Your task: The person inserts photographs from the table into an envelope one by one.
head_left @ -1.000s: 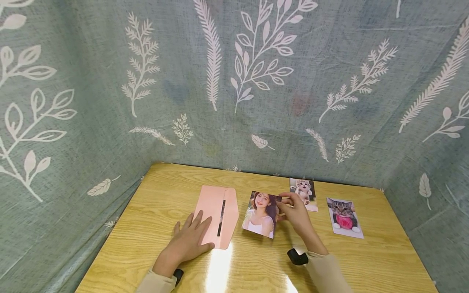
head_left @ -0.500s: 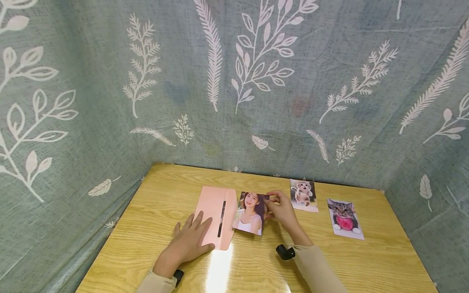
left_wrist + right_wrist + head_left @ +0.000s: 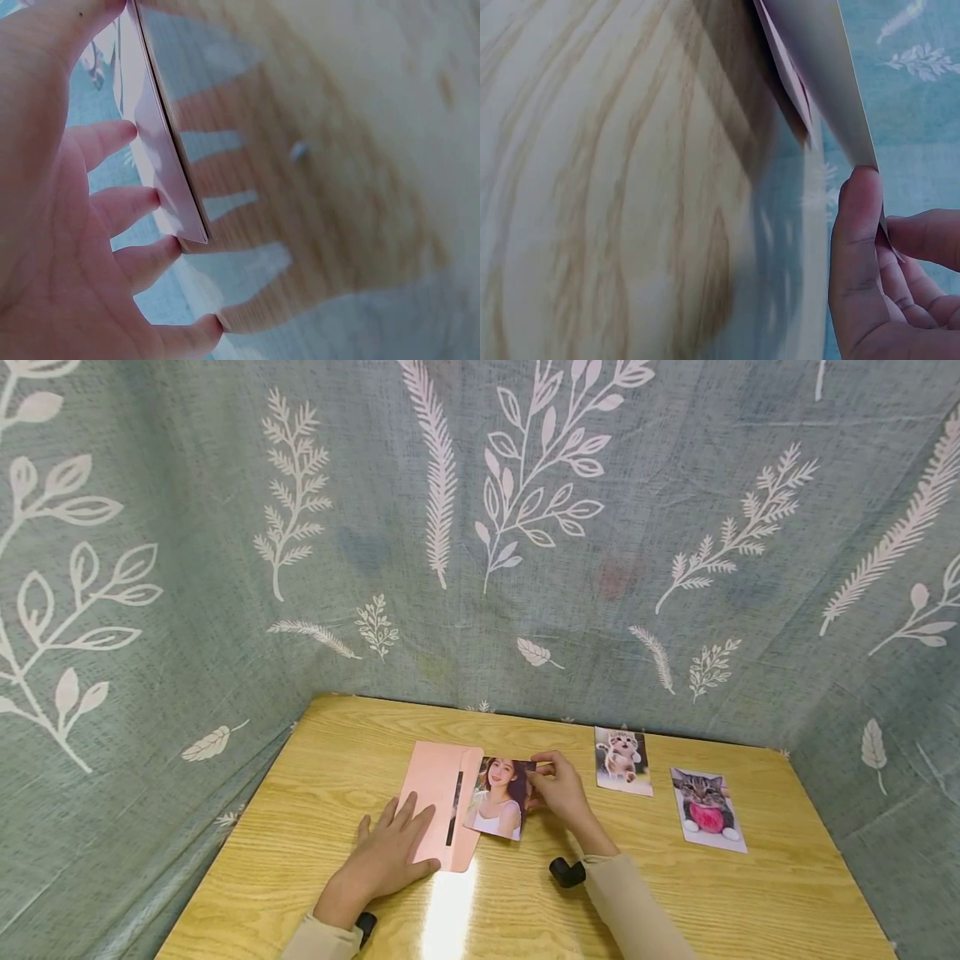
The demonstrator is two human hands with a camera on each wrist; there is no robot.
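Head view: table; envelope left of centre, short of the far edge, left hand spread on it, paper likely soft, easily creased. Portrait tilted over envelope's right side, right hand pinching its right edge; contact unclear. Judged light, springy, smudge-prone: hold by edges.

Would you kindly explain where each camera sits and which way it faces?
Head: head-worn, facing forward and down at pink envelope and portrait photo; left hand and right hand show.
Left wrist: on that wrist, facing the envelope's edge; left hand shows.
Right wrist: on that wrist, facing the photo's edge; right hand shows.
Head and left wrist share the envelope.
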